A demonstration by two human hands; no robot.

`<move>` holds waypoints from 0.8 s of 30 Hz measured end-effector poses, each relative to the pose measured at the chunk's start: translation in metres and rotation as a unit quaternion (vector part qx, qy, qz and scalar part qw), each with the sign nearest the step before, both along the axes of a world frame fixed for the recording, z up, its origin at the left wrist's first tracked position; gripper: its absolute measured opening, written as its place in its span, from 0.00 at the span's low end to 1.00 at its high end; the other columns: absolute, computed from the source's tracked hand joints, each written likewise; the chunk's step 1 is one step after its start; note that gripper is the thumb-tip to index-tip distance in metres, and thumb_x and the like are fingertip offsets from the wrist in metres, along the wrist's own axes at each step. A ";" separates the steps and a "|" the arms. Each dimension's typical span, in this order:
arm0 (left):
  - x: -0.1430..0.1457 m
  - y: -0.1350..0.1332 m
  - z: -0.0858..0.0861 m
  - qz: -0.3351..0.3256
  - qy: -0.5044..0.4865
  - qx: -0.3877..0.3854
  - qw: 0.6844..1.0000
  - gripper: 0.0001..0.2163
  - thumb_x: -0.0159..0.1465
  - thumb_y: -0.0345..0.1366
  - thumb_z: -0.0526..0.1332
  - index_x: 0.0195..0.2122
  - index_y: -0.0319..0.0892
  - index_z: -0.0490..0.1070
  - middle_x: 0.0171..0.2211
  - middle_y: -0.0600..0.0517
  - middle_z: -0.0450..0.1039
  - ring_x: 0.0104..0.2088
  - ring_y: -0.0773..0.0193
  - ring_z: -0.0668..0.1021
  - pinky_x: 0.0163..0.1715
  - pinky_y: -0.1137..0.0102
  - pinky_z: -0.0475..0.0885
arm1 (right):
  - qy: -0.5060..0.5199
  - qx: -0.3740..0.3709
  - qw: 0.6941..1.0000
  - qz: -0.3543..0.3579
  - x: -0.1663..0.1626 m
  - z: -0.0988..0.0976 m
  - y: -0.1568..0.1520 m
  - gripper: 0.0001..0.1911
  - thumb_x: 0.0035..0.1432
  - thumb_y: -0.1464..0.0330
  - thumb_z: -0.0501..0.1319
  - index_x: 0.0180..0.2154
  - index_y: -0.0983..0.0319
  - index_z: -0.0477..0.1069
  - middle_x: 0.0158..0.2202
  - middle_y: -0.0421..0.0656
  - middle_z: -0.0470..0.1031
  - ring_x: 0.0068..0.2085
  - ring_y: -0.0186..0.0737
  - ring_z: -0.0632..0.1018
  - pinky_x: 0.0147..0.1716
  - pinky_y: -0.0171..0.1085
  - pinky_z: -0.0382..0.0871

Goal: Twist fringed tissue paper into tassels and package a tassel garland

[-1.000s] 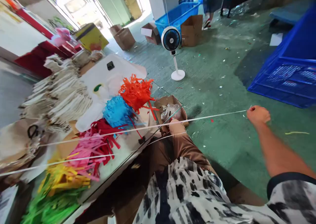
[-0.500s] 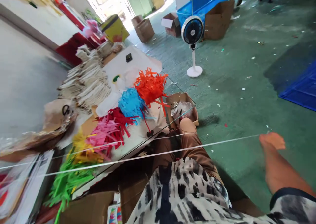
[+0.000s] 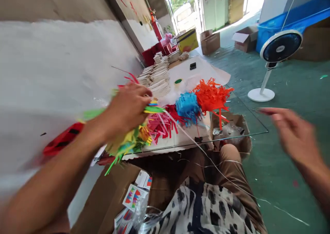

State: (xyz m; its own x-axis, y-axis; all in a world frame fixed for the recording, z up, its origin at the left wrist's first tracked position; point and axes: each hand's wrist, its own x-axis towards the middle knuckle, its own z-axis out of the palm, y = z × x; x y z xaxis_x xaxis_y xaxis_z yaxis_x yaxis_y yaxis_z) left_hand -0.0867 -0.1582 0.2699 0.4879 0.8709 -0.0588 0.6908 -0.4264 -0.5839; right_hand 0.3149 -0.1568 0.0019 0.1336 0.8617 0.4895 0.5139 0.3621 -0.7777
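My left hand (image 3: pixel 130 106) reaches over the near-left end of the table, its fingers closed on a bunch of fringed paper tassels (image 3: pixel 154 109) in green, yellow and red. A white string (image 3: pixel 198 145) runs slackly from beside its fingertips across my lap to the right. My right hand (image 3: pixel 296 134), blurred, is held out over the floor at the right, fingers stretched and nothing seen in them. Pink paper fringe (image 3: pixel 162 125), a blue fringe bundle (image 3: pixel 187 106) and an orange-red fringe bundle (image 3: pixel 211 95) lie in a row on the glass-topped table.
Stacked white paper (image 3: pixel 156 79), a roll of tape (image 3: pixel 178 81) and a black object (image 3: pixel 193 66) are farther along the table (image 3: pixel 216 74). An open carton (image 3: pixel 246 141) stands by my knee, and a fan (image 3: pixel 280 48) stands on the right. Printed cards (image 3: pixel 135 196) lie below left.
My view has swung left. My left hand has come into sight at the fringes. My right hand has opened, and the string, taut before, now hangs slack.
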 end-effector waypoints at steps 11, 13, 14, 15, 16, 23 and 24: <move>0.028 0.016 -0.089 -0.118 -0.238 -0.114 0.957 0.08 0.68 0.28 0.60 0.39 0.38 0.80 0.47 0.41 0.78 0.51 0.53 0.77 0.56 0.56 0.71 | 0.252 -0.139 0.876 0.388 -0.188 0.034 -0.010 0.30 0.65 0.53 0.69 0.63 0.57 0.72 0.45 0.45 0.80 0.42 0.42 0.80 0.41 0.40 0.77; 0.019 0.019 -0.100 -0.109 -0.290 -0.160 0.937 0.07 0.70 0.31 0.60 0.40 0.38 0.78 0.44 0.43 0.78 0.49 0.56 0.77 0.54 0.59 0.71 | 0.278 -0.177 0.880 0.343 -0.185 0.031 -0.014 0.19 0.65 0.53 0.68 0.47 0.61 0.79 0.32 0.39 0.75 0.31 0.35 0.73 0.30 0.34 0.68; 0.015 0.021 -0.106 -0.102 -0.321 -0.196 0.921 0.06 0.71 0.33 0.61 0.40 0.39 0.77 0.43 0.45 0.77 0.48 0.58 0.77 0.53 0.61 0.72 | 0.283 -0.181 0.884 0.325 -0.182 0.030 -0.017 0.18 0.65 0.53 0.69 0.42 0.62 0.79 0.29 0.38 0.73 0.29 0.32 0.70 0.27 0.33 0.63; 0.011 0.022 -0.112 -0.094 -0.353 -0.242 0.899 0.07 0.72 0.35 0.61 0.39 0.39 0.76 0.42 0.47 0.76 0.46 0.59 0.76 0.51 0.63 0.72 | 0.288 -0.181 0.888 0.310 -0.178 0.030 -0.019 0.18 0.63 0.53 0.70 0.37 0.62 0.78 0.27 0.37 0.71 0.27 0.31 0.68 0.25 0.32 0.59; 0.008 0.022 -0.119 -0.084 -0.386 -0.297 0.869 0.08 0.72 0.37 0.61 0.38 0.40 0.75 0.40 0.49 0.74 0.44 0.61 0.76 0.48 0.65 0.72 | 0.298 -0.182 0.888 0.300 -0.175 0.030 -0.021 0.18 0.62 0.53 0.72 0.34 0.62 0.77 0.25 0.37 0.69 0.25 0.30 0.65 0.23 0.32 0.55; 0.005 0.011 -0.178 0.038 -0.528 -0.658 0.536 0.13 0.64 0.43 0.72 0.40 0.40 0.74 0.35 0.53 0.74 0.36 0.66 0.76 0.39 0.71 0.74 | 0.410 -0.210 0.822 0.336 -0.159 0.032 -0.026 0.22 0.63 0.52 0.71 0.27 0.61 0.72 0.16 0.30 0.52 0.17 0.26 0.49 0.16 0.31 0.42; 0.006 0.007 -0.189 0.053 -0.535 -0.676 0.504 0.15 0.61 0.44 0.74 0.40 0.39 0.75 0.35 0.53 0.75 0.36 0.66 0.76 0.38 0.71 0.74 | 0.412 -0.218 0.816 0.342 -0.156 0.031 -0.026 0.21 0.64 0.53 0.70 0.27 0.60 0.71 0.16 0.29 0.51 0.17 0.26 0.48 0.16 0.31 0.43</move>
